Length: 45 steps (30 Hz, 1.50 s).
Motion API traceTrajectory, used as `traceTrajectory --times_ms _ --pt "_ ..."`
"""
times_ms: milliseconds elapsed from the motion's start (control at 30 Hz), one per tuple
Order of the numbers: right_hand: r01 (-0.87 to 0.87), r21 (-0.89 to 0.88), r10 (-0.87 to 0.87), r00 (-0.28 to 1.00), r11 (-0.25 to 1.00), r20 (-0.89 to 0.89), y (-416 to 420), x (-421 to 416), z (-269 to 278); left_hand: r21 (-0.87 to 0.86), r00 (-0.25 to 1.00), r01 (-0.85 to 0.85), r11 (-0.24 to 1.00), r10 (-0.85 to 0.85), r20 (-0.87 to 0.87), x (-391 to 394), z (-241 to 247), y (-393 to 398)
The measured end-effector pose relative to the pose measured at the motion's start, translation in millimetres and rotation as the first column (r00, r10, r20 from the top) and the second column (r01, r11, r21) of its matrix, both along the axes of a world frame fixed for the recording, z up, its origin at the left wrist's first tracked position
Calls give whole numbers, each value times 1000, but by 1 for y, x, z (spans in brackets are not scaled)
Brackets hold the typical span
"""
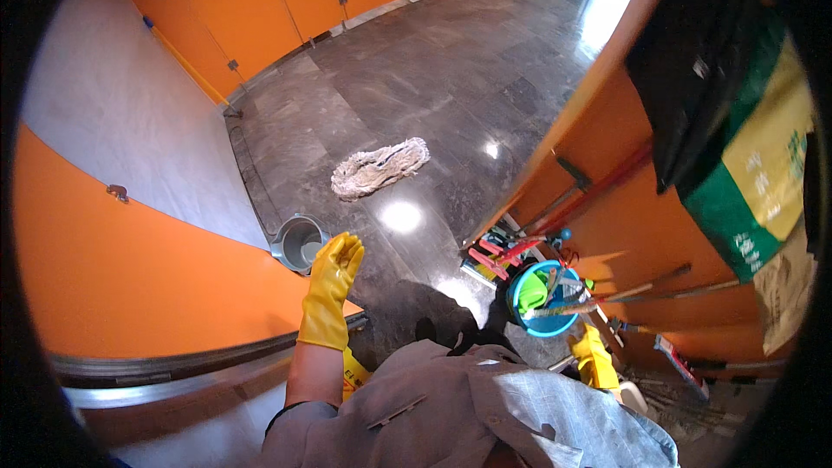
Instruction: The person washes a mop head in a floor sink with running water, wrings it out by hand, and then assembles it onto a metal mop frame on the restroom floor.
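My left hand (331, 289), in a yellow rubber glove, is raised in front of me with its fingers extended and nothing visible in it. It appears beside a grey bucket (286, 247) on the floor, which has a pale round thing inside. My right hand (594, 359), gloved the same way, hangs low at my right side near a blue bucket (520, 305). Its fingers are partly turned from view, so I cannot tell whether they hold anything. The blue bucket contains a bright green plastic container (532, 292) and several handled tools. A string mop head (380, 169) lies on the tiles ahead.
Orange partitions (273, 6) line the far side of the dark tiled floor (416, 71). An orange door panel (162, 279) stands at left. Long handles lean against the right-hand orange wall (624, 221), below hanging bags (734, 201). A yellow-handled tool (188, 68) leans at far left.
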State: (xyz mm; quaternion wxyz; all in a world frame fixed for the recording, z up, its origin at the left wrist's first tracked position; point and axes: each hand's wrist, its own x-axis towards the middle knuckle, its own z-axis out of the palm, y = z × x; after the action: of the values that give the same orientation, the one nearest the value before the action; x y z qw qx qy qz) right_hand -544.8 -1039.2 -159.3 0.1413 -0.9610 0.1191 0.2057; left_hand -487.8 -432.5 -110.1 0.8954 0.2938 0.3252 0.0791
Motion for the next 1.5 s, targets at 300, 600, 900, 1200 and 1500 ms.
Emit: traceTrajectory --times_ms 300,600,900,1200,1500 --pt "-499 683 576 806 533 139 250 211 -42 -4 942 -322 947 320 -102 -8 -27 55" --pt "-349 684 406 910 641 84 479 359 -25 70 885 -397 915 401 -236 0 -41 108" --pt "240 574 -148 968 783 -203 359 454 -147 146 837 -398 906 423 -346 86 -69 257" --pt "524 597 -546 822 608 -165 289 471 -119 170 865 -358 918 395 -311 212 -40 312" --pt "305 347 -195 928 887 -317 160 678 -247 206 766 -474 856 516 -384 299 -88 282"
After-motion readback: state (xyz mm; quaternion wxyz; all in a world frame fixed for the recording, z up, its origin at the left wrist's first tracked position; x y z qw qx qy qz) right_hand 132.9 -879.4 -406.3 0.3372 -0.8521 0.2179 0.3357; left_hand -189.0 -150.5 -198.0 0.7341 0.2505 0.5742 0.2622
